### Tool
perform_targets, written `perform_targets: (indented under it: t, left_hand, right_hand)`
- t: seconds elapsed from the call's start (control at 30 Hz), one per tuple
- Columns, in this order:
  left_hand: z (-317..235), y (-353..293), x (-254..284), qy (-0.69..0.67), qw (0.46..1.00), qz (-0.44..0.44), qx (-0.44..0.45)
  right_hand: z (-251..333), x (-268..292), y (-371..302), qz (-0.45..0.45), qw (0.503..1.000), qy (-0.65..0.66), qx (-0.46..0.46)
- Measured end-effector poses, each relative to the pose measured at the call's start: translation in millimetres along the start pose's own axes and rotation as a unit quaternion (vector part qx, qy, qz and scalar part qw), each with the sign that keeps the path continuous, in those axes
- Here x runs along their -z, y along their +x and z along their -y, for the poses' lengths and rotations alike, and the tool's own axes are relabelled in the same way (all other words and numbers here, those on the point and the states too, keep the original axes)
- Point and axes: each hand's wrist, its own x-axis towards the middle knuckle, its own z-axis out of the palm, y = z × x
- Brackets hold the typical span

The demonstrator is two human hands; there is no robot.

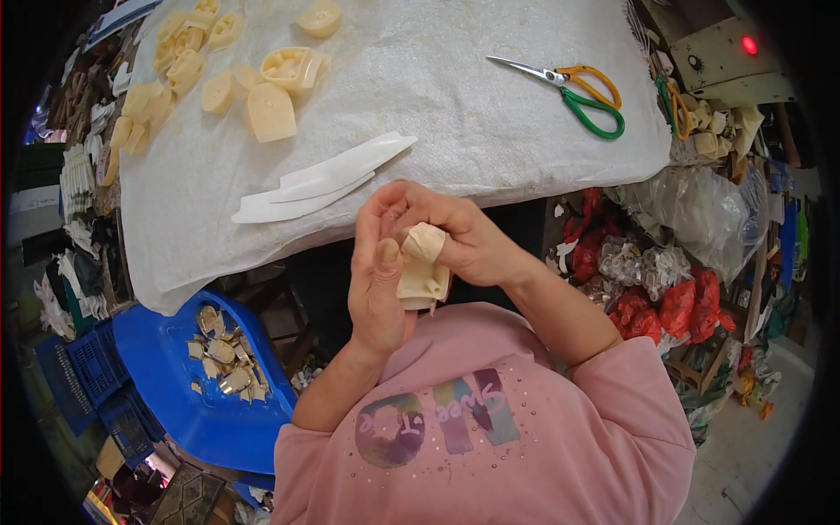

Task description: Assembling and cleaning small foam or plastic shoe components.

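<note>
Head view: hollow, wrinkle-topped cream piece [418,281] in the grip of left hand [375,282] and right hand [464,234].

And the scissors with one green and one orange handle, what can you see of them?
Scissors with slim, tapered silver blades that look metal and sit shut or nearly so. One loop handle is green, the other orange, both smooth and possibly plastic-coated. They lie flat on the white woven sheet, toward its right side, tips pointing left. Neither hand touches them.
</note>
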Motion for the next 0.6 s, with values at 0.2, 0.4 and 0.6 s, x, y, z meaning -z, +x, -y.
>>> perform_targets:
  t: [0.2,0.4,0.6]
  left_hand:
    - [-2.7,-1.7,-5.3,0.047,0.995,-0.086,-0.013]
    - [-3.4,-1.3,-2.6,0.004,0.994,-0.098,-0.037]
    - [-8.1,6.3,-4.4,-0.057,0.992,-0.107,-0.023]
  right_hand:
    - [-16.6,-24.6,-7.8,-0.117,0.981,-0.127,0.09]
    - [-14.3,-35.1,-9.9,-0.159,0.97,-0.162,0.085]
    - [-11.5,-32.0,-6.2,-0.095,0.993,0.058,0.042]
